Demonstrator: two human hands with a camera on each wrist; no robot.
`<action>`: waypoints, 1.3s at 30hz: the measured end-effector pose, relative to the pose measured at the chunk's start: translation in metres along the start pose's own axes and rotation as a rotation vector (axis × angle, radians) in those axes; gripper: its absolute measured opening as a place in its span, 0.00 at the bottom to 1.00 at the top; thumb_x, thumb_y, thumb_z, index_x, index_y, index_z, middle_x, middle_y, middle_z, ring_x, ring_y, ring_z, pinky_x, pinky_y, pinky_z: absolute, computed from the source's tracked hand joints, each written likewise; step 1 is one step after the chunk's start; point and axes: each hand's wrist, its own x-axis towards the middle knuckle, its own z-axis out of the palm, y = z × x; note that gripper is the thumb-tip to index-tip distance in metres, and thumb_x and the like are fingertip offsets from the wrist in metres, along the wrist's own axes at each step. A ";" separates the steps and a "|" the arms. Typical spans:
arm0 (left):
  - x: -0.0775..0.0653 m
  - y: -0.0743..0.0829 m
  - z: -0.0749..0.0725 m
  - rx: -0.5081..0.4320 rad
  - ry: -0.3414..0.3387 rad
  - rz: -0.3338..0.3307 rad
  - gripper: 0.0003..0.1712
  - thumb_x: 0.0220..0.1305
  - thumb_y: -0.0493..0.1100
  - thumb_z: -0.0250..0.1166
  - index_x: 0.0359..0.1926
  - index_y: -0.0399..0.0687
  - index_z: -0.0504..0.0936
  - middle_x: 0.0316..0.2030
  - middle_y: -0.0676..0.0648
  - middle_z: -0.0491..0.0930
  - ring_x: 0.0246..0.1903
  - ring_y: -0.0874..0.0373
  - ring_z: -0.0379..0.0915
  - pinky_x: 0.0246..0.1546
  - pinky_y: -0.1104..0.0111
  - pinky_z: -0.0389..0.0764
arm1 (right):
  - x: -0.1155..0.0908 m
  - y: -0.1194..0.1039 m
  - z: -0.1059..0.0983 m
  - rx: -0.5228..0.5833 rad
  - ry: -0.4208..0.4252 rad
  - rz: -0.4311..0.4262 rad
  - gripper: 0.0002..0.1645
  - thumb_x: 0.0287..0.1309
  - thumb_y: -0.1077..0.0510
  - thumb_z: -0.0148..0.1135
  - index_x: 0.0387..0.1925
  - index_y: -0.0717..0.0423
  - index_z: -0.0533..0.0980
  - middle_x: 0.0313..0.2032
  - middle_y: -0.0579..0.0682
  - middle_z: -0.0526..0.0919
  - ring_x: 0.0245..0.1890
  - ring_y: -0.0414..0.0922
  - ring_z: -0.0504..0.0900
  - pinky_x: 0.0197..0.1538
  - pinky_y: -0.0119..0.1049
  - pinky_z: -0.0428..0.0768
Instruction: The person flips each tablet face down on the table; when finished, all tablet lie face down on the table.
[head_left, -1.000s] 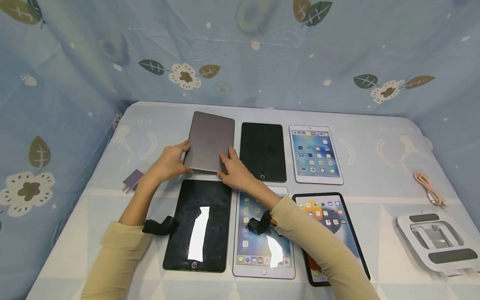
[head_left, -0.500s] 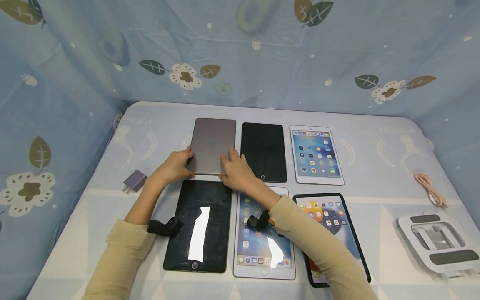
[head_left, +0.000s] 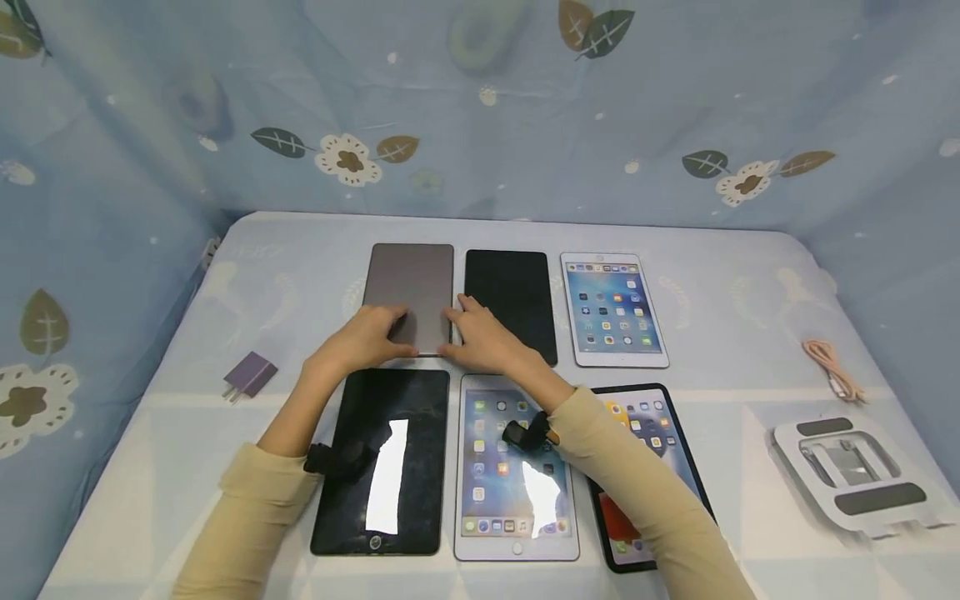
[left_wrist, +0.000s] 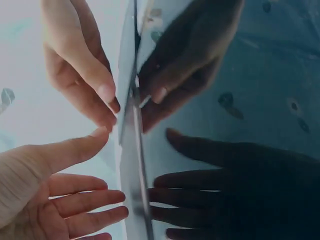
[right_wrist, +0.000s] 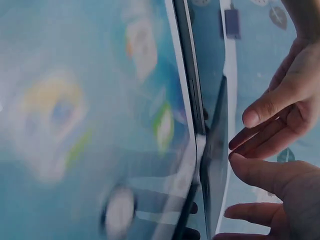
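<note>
A dark grey tablet (head_left: 408,275), back side up, lies at the back left of the table. Above its near part is my left hand (head_left: 365,340), fingers extended in the left wrist view, where the left hand (left_wrist: 55,190) pinches nothing. At the tablet's near right corner my right hand (head_left: 483,337) has its fingers spread; in the right wrist view the right hand (right_wrist: 285,190) is also unclenched. I cannot tell whether the fingertips touch the tablet. Just right of it lies a black tablet (head_left: 510,296). A larger black tablet (head_left: 352,492) is under the left wrist.
A white tablet (head_left: 517,508) and a black-framed tablet (head_left: 667,429) lie partly beneath the right arm. Another white tablet (head_left: 615,308) is at the back right. A purple charger plug (head_left: 251,375) sits left; a coiled cable (head_left: 832,367) and a grey-white stand (head_left: 855,471) sit right.
The grey tablet's raised far edge has come down, and it now lies flat in line with the row. My left hand has left its left edge and moved right over it. The head view shifted slightly.
</note>
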 end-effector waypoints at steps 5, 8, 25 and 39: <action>0.013 0.025 0.009 -0.012 -0.013 0.042 0.42 0.57 0.45 0.70 0.66 0.27 0.64 0.63 0.30 0.68 0.63 0.36 0.65 0.63 0.48 0.68 | -0.011 0.021 -0.008 0.023 -0.030 0.064 0.44 0.63 0.45 0.60 0.72 0.60 0.56 0.73 0.65 0.49 0.74 0.60 0.49 0.73 0.53 0.54; 0.022 0.039 0.017 0.010 -0.040 0.064 0.44 0.56 0.46 0.71 0.67 0.28 0.63 0.65 0.31 0.66 0.65 0.37 0.63 0.65 0.49 0.66 | -0.020 0.034 -0.014 0.023 -0.023 0.111 0.45 0.62 0.45 0.60 0.72 0.61 0.55 0.74 0.65 0.49 0.74 0.61 0.49 0.73 0.55 0.54; 0.048 0.072 0.042 0.107 -0.118 0.018 0.53 0.51 0.48 0.75 0.69 0.27 0.58 0.70 0.26 0.52 0.70 0.36 0.52 0.69 0.53 0.62 | -0.061 0.093 -0.028 -0.037 0.050 0.311 0.53 0.57 0.41 0.64 0.71 0.70 0.53 0.73 0.67 0.46 0.71 0.69 0.50 0.70 0.61 0.56; 0.041 0.073 0.046 0.106 -0.052 0.051 0.41 0.53 0.41 0.73 0.62 0.23 0.67 0.68 0.24 0.54 0.65 0.35 0.63 0.61 0.55 0.72 | -0.059 0.093 -0.020 0.226 0.130 0.334 0.48 0.57 0.49 0.63 0.67 0.76 0.56 0.74 0.67 0.44 0.75 0.62 0.40 0.74 0.57 0.48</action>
